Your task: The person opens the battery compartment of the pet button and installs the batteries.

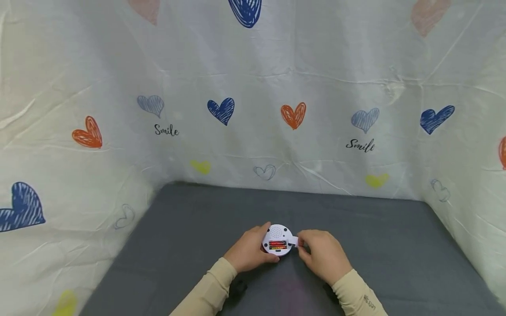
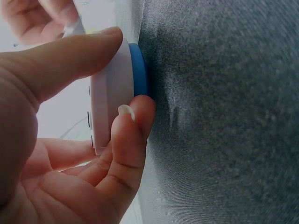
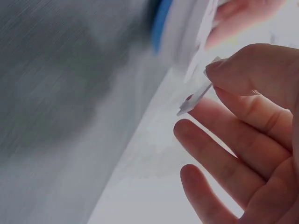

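Observation:
My left hand (image 1: 250, 250) grips a round white device (image 1: 277, 231) by its rim, thumb on the near side and fingers around the far side. Its back faces up, with a grid of small holes and an uncovered battery compartment holding red batteries (image 1: 278, 245). The left wrist view shows the device's blue underside (image 2: 139, 72) close over the grey surface. Between thumb and index finger, my right hand (image 1: 322, 253) pinches a small white battery cover (image 3: 197, 97) beside the compartment. The other right fingers are spread loosely below the cover.
A dark grey cloth-covered table (image 1: 221, 210) lies under both hands. White curtain fabric (image 1: 261, 145) printed with hearts and the word "Smile" stands behind it and along both sides. Dark objects (image 1: 238, 287) show partly beneath the wrists.

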Demonstrator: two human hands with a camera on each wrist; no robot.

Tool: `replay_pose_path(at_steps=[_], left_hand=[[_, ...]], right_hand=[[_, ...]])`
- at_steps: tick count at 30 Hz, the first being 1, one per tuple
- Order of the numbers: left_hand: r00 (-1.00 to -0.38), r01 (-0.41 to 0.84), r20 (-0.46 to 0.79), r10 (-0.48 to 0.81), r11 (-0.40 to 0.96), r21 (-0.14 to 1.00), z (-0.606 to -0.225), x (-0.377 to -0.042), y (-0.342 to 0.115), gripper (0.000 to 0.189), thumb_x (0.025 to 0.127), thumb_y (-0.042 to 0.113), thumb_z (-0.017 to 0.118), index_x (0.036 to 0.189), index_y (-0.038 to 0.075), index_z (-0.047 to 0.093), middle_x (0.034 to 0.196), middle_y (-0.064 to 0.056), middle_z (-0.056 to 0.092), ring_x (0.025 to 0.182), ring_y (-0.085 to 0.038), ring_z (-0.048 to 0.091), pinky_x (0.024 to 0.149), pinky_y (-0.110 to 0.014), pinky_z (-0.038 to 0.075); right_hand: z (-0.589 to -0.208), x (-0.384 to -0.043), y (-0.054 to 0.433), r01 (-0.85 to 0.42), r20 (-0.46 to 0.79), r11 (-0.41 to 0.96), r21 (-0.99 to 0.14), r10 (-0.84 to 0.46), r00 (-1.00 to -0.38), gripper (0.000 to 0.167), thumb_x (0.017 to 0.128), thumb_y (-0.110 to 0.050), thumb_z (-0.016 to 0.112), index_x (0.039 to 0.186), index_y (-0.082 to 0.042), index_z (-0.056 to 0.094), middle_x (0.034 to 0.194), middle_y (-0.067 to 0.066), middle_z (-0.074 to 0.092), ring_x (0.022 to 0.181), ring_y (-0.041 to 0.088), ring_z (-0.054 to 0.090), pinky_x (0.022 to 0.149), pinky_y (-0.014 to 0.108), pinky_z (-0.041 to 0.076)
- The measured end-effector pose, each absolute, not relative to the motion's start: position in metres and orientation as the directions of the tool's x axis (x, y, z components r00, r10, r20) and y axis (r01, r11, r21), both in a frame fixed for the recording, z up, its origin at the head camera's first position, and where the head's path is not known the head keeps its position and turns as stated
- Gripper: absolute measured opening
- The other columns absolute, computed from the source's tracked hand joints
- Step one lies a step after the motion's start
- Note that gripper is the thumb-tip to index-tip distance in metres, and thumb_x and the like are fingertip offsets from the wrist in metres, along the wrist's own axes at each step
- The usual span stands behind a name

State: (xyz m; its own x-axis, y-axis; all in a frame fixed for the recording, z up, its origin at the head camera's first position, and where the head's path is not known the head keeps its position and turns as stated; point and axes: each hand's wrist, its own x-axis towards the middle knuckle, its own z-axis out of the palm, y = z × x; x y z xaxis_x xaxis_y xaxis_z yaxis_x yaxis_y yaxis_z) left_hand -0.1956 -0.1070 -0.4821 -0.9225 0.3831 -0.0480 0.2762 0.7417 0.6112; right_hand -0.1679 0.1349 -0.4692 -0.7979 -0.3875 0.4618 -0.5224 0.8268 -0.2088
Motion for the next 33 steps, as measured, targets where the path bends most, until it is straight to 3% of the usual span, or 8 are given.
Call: replay_pose_path(at_steps=[4, 12, 19, 30, 33], left_hand=[[-0.918, 0.289, -0.038, 0.395, 0.731, 0.618, -0.481, -0.196, -0.108, 0.103, 0.084, 0.037, 0.094, 0.164, -0.002, 0.042, 0.156, -0.026, 0.058, 0.140, -0.039, 0.060, 0.113, -0.056, 0.052], [-0.914, 0.319, -0.007, 0.406, 0.729, 0.606, -0.480, -0.195, -0.107, 0.103, 0.083, 0.036, 0.095, 0.162, -0.004, 0.043, 0.152, -0.027, 0.060, 0.135, -0.039, 0.063, 0.111, -0.056, 0.053], [-0.909, 0.322, -0.015, 0.416, 0.727, 0.607, -0.480, -0.194, -0.108, 0.103, 0.083, 0.036, 0.095, 0.162, -0.004, 0.043, 0.152, -0.027, 0.059, 0.138, -0.040, 0.061, 0.112, -0.057, 0.052], [-0.905, 0.349, 0.016, 0.424, 0.723, 0.596, -0.480, -0.193, -0.107, 0.101, 0.081, 0.032, 0.096, 0.160, -0.007, 0.045, 0.147, -0.028, 0.063, 0.132, -0.039, 0.065, 0.110, -0.055, 0.054], [-0.905, 0.355, 0.023, 0.426, 0.722, 0.594, -0.479, -0.193, -0.107, 0.101, 0.081, 0.032, 0.095, 0.160, -0.007, 0.045, 0.147, -0.027, 0.063, 0.131, -0.038, 0.065, 0.110, -0.055, 0.054]], right_hand=[[-0.469, -0.170, 0.111, -0.612, 0.486, 0.769, -0.182, -0.471, -0.736, 0.034, 0.078, -0.005, 0.090, 0.076, -0.022, 0.061, 0.072, -0.013, 0.058, 0.067, 0.005, 0.050, 0.067, 0.030, 0.047], [-0.474, -0.170, 0.098, -0.647, 0.515, 0.748, -0.146, -0.501, -0.695, 0.039, 0.073, -0.001, 0.091, 0.075, -0.020, 0.057, 0.073, -0.011, 0.057, 0.070, 0.009, 0.054, 0.068, 0.033, 0.049], [-0.473, -0.166, 0.091, -0.644, 0.514, 0.754, -0.128, -0.504, -0.694, 0.039, 0.073, -0.004, 0.090, 0.074, -0.021, 0.055, 0.075, -0.010, 0.061, 0.077, 0.011, 0.059, 0.077, 0.038, 0.053], [-0.473, -0.164, 0.086, -0.598, 0.534, 0.794, -0.109, -0.461, -0.709, 0.034, 0.075, -0.005, 0.090, 0.072, -0.021, 0.060, 0.073, -0.008, 0.064, 0.079, 0.014, 0.066, 0.076, 0.039, 0.056], [-0.473, -0.165, 0.086, -0.591, 0.531, 0.800, -0.105, -0.458, -0.713, 0.032, 0.075, -0.006, 0.092, 0.073, -0.020, 0.064, 0.080, -0.008, 0.068, 0.084, 0.015, 0.068, 0.078, 0.040, 0.057]])
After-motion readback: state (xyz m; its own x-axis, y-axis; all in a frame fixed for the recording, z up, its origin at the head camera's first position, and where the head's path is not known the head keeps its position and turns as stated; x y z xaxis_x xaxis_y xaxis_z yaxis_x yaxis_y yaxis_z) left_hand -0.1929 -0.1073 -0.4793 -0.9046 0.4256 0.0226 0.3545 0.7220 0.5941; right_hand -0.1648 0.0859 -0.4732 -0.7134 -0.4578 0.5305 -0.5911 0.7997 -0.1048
